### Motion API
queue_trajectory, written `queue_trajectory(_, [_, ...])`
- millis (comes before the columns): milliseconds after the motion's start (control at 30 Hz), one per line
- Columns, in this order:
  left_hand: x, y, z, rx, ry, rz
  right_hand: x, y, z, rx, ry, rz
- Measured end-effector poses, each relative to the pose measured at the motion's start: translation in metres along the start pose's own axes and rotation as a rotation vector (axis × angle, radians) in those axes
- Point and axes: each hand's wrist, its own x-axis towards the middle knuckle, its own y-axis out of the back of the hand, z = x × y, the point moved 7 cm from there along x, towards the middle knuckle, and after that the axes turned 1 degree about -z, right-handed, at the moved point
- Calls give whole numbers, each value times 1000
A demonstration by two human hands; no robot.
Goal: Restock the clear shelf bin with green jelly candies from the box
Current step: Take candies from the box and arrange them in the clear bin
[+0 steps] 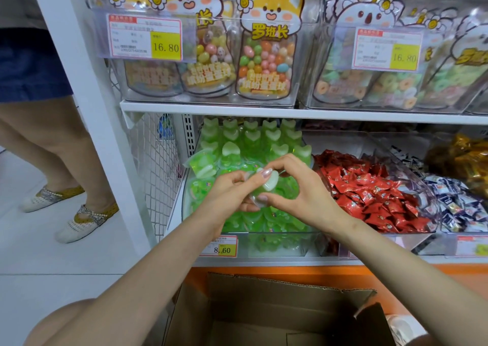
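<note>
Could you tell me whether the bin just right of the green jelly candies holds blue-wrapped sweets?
No, the neighbouring bin beside the green jelly candies holds red-wrapped sweets; blue-and-white ones lie further right.

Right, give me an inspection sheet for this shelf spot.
Surface: white shelf carrying the clear bin.
Job's things: green jelly candies piled high in the bin; cardboard box open below the shelf.
Clutter: nothing seen.
Hands: left hand and right hand both hold one jelly candy above the bin.
Cables: nothing seen.
Surroundings: red wrapped sweets in the next bin; candy pouches on the shelf above; price tag on the bin front; another person's feet at left.
</note>
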Motion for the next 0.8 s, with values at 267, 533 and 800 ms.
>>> queue_trajectory(267, [-12,45,37,604,-392,422,28,6,19,-130,-82,84])
queue_trajectory(533, [-2,99,44,815,-381,672,67,-1,50,-317,-205,8])
queue_trajectory(800, [19,104,20,858,-171,498,77,-15,60,-384,-211,-71])
